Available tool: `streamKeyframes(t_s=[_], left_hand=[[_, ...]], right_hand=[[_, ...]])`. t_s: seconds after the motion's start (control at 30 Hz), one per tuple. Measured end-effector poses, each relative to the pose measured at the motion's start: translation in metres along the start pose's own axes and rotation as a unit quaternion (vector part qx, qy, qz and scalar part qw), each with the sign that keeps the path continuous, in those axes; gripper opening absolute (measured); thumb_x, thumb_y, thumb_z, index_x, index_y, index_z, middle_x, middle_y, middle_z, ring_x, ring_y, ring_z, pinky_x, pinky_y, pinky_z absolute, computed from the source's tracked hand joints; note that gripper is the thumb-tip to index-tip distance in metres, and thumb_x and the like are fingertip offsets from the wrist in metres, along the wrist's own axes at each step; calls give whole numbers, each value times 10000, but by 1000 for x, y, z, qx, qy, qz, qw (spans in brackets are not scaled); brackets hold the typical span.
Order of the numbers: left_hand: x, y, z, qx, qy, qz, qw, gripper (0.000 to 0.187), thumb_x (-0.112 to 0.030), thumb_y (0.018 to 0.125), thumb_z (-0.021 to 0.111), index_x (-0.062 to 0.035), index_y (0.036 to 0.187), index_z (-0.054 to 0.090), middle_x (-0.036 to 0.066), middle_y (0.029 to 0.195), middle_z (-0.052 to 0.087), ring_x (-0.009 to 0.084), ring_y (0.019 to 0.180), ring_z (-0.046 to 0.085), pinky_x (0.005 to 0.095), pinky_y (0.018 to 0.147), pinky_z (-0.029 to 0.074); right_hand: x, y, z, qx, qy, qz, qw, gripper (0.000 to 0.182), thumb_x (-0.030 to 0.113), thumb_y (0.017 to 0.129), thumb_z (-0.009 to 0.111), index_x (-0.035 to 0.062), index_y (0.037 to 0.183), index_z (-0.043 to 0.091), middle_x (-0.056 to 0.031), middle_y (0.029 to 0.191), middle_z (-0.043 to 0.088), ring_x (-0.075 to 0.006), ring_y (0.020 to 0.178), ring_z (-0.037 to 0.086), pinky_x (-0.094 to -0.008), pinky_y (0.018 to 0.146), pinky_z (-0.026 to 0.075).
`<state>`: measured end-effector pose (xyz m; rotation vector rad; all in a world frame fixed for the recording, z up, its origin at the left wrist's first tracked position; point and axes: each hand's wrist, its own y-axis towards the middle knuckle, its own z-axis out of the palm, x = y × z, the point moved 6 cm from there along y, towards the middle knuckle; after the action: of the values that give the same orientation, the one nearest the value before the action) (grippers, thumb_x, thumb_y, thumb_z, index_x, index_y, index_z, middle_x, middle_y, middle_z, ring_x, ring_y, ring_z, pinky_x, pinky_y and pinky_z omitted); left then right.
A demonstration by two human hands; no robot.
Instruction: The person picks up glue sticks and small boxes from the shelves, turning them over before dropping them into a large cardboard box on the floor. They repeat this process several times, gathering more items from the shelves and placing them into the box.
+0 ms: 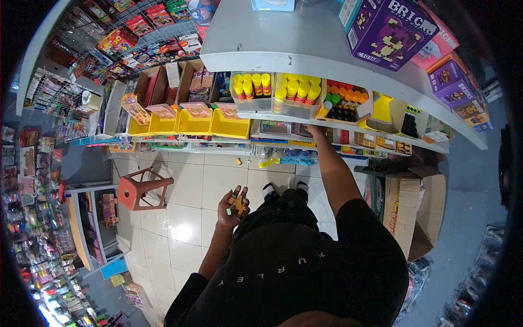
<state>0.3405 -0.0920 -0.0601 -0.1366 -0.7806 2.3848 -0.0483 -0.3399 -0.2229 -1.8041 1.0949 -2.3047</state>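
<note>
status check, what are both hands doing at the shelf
Left hand palm up, holding small items. Right hand reaching to the shelf under the glue sticks. Nothing in the way.

Glue-stick bins [275, 95] crowd the shelf; floor [212, 180] open.
</note>
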Motion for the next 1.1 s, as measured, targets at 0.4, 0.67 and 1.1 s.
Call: streamKeyframes(t_s=[0.4, 0.67, 1.1], left_hand=[[-1, -3, -2, -4, -18, -5, 1000, 318, -309, 978, 412, -112, 1144, 598, 103, 1207, 598, 277, 876, 612, 377, 688, 501], [-5, -2, -1, -19, -16, -1, 1000, 318, -314, 972, 419, -118, 1144, 601, 88, 1202, 600, 263, 873, 604, 364, 682, 485], [-7, 10, -2, -7, -12, -13, 1000, 306, -302, 971, 426, -111, 1141, 595, 95, 1204, 603, 268, 877, 607, 369, 686, 485]], right_hand=[[-4, 4, 5, -12, 11, 6, 1000, 525, 456, 886, 586, 156, 1296, 454, -106, 1192, 572, -259, 1127, 561, -425, 815, 526], [-9, 4, 4, -21, 12, 20, 1000, 520, 459, 891, 579, 159, 1296, 451, -107, 1187, 571, -257, 1122, 564, -421, 800, 531], [33, -32, 4, 4, -600, -265, 755, 450, 399, 839, 642, 100, 1171, 592, -163, 1146, 615, -331, 1085, 579, -450, 905, 478]])
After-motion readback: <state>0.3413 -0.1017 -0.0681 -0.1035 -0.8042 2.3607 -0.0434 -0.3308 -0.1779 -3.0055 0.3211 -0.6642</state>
